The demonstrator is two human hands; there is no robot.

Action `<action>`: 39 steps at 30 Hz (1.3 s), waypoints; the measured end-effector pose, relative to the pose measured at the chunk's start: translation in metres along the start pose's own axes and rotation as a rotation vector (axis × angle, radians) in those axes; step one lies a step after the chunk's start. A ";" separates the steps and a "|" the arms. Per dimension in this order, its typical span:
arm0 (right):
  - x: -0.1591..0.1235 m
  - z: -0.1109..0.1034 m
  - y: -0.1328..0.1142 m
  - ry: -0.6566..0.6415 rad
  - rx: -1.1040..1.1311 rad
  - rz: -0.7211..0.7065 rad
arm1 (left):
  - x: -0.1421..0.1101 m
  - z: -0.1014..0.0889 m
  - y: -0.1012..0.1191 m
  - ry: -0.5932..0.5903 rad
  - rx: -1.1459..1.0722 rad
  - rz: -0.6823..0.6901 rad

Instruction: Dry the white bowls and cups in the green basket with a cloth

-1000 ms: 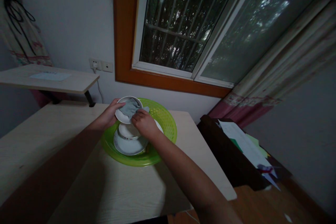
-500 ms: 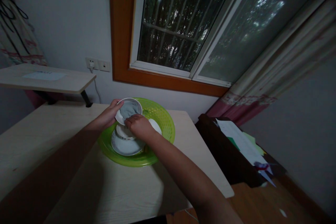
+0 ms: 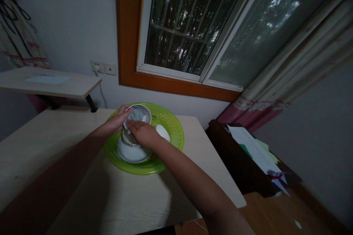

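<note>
My left hand grips the left rim of a white bowl, tilted above a green plastic basin. A grey cloth lies inside the bowl and over its near left rim. My right hand is closed on the cloth, pressing it against that rim; its fingertips are partly hidden. Below, another white bowl stands on a white plate in the basin. To the right of my right hand lies a further white dish, partly covered.
The basin stands on a pale wooden table. At the left is a raised shelf with a paper on it. Wall sockets and a barred window are behind. Dark furniture holding papers stands at the right.
My right hand has slid slightly left with the cloth, from the bowl's inside to its near left rim. The bowl has shifted a little right.
</note>
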State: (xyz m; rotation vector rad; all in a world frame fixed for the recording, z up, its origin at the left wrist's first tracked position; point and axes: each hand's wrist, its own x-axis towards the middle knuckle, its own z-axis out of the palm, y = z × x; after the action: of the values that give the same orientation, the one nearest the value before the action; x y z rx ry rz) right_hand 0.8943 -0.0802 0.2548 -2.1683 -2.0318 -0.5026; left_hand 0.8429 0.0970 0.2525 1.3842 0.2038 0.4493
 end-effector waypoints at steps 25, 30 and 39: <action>-0.027 -0.024 0.061 0.853 0.565 1.051 | -0.005 0.004 0.019 0.252 -0.099 -0.006; -0.034 -0.029 0.066 1.002 0.531 1.206 | -0.006 0.003 0.019 0.256 -0.091 -0.018; -0.024 -0.016 0.063 0.743 0.623 1.104 | -0.006 0.005 0.017 0.195 -0.042 0.001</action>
State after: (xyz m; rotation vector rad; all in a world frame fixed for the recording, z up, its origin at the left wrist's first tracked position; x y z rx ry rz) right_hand 0.9527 -0.1131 0.2709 -1.8758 -0.3840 -0.3378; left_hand 0.8364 0.0918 0.2693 1.2993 0.3513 0.5871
